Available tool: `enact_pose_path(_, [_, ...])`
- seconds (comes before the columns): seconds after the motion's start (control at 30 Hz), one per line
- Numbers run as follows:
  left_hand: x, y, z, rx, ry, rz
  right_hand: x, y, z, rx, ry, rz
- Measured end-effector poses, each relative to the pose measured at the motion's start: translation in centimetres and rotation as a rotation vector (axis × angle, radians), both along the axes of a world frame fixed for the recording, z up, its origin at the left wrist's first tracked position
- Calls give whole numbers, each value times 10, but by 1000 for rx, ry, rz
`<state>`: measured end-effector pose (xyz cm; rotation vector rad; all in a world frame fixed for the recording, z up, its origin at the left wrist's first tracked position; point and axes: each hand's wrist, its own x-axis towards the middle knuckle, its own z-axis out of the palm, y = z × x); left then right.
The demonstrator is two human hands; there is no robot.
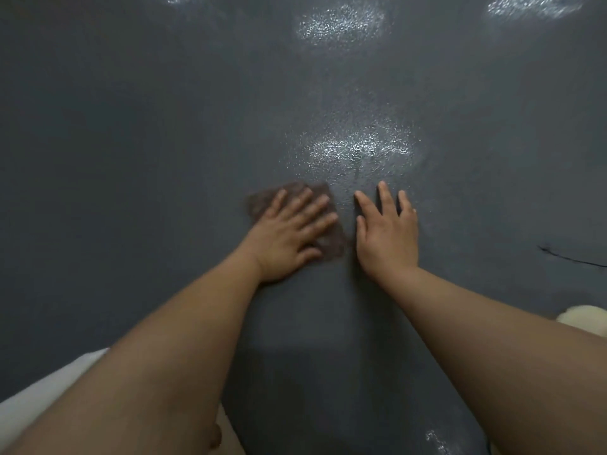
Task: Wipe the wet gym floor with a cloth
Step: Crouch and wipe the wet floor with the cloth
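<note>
A brown cloth (262, 200) lies flat on the dark grey gym floor (131, 142). My left hand (289, 234) presses down on it with the fingers spread, covering most of the cloth. My right hand (387, 231) rests flat on the bare floor just to the right of the cloth, fingers apart, holding nothing. A glistening wet patch (358, 149) shines on the floor just beyond both hands.
More shiny patches lie farther off, one at the top middle (341, 24) and one at the top right (532, 4). A dark scratch (571, 257) marks the floor at the right. A pale rounded object (584, 318) sits at the right edge, white fabric (49, 389) at the lower left.
</note>
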<state>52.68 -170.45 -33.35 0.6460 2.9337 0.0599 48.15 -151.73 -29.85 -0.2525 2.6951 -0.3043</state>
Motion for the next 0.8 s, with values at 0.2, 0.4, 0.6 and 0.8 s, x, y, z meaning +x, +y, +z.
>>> enact_pose_path(0.2, [-51,-24,14,-46,-118,1087,-4,10,4,30,-15,75])
enact_pose_path(0.4, [-52,-11,16,23,-200,1137,-9,18,4,-31,10,77])
enact_pose_path(0.6, [-33,40,22,22,-264,870,-17,31,2,-253,27,-14])
enact_pose_path(0.8, [6,100,25,-8,-391,510,-6,44,1,-360,254,-129])
